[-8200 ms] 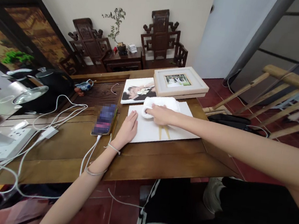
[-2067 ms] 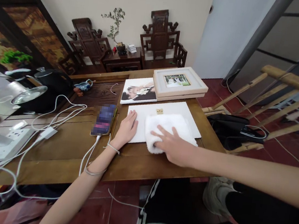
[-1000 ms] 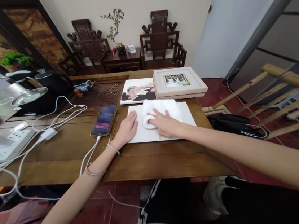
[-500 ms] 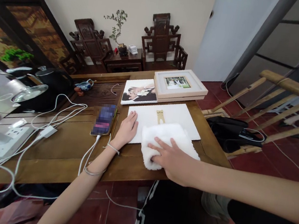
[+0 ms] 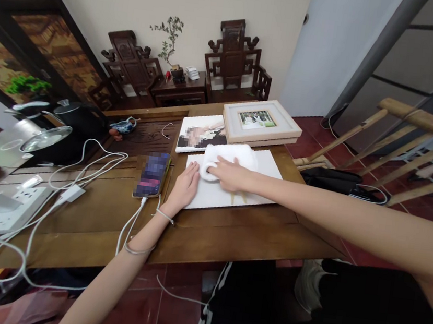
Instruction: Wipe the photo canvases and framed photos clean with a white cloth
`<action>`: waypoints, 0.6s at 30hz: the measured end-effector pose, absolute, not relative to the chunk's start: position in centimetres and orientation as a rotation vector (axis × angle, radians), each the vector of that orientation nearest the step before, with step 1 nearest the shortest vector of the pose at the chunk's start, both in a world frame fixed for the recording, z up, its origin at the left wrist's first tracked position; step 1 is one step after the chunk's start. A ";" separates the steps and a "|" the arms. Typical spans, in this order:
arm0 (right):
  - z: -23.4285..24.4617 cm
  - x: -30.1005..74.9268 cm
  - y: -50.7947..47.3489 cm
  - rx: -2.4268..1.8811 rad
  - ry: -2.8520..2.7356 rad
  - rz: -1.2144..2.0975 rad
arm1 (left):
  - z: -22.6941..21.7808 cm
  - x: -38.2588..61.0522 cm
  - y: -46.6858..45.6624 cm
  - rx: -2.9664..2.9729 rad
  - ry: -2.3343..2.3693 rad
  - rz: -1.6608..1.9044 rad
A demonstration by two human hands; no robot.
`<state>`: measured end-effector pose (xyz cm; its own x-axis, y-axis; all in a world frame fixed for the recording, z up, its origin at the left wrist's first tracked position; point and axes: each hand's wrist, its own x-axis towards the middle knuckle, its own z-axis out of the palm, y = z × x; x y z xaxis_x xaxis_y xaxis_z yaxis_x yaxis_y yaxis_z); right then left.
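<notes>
White towel (image 5: 237,155) at the far half of the white panel (image 5: 212,199); right hand (image 5: 232,175) gripping it.
Relative to a half-second earlier, the towel is shifted away from the near table edge and back onto the panel, which lies flat on the wooden table (image 5: 226,237). It now covers the upper part of the tan fitting (image 5: 232,199) and exposes the two prong ends. In judgement, the wiping pass is at its far limit. The right hand grasps the folded towel, a digit tucked into the rolled edge. The left hand (image 5: 185,185) is unclenched, laid on the panel's left edge, and unmoved. Whether the towel touches the canvas print (image 5: 204,130) behind it cannot be told from this angle.
</notes>
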<state>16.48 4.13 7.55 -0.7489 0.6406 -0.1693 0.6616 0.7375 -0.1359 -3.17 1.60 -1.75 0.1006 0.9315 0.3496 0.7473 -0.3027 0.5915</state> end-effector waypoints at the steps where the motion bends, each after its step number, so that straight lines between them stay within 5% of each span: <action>1: 7.3 15.9 4.5 1.082 2.818 -0.240 | -1.4 -3.1 1.5 2.065 1.670 1.038; 10: 5.9 14.0 0.9 0.594 2.890 0.003 | 0.6 -2.8 0.4 1.857 1.501 1.481; 18: 8.4 18.5 -4.0 0.404 2.838 -0.106 | 0.5 -2.2 0.2 1.927 1.592 1.394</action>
